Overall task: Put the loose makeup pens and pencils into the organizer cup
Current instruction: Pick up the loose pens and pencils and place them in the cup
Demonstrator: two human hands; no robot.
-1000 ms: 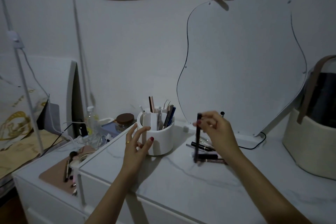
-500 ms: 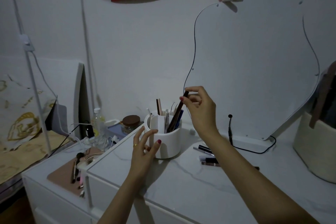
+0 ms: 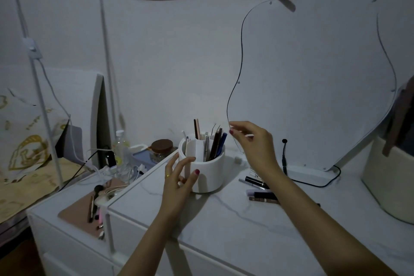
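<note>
A white organizer cup (image 3: 211,172) stands on the white marble-look dresser top (image 3: 246,226), with several pens and pencils upright in it, a dark brown pencil (image 3: 215,143) among them. My left hand (image 3: 179,182) rests against the cup's left front wall, thumb and fingers on it. My right hand (image 3: 253,141) hovers just right of the cup's rim, fingers spread, holding nothing. Several loose makeup pens (image 3: 261,189) lie on the top to the right of the cup, partly hidden by my right forearm.
A wavy-edged mirror (image 3: 313,87) leans on the wall behind, its black cable (image 3: 313,184) trailing across the top. A cream bag (image 3: 387,177) stands at the right. A lower shelf at left holds a pink mat (image 3: 78,210) with brushes, a bottle (image 3: 119,148) and a brown-lidded jar (image 3: 161,148).
My right hand lifted a dark pencil from the dresser top, carried it left to the cup, dropped it in and let go. My left hand stayed on the cup.
</note>
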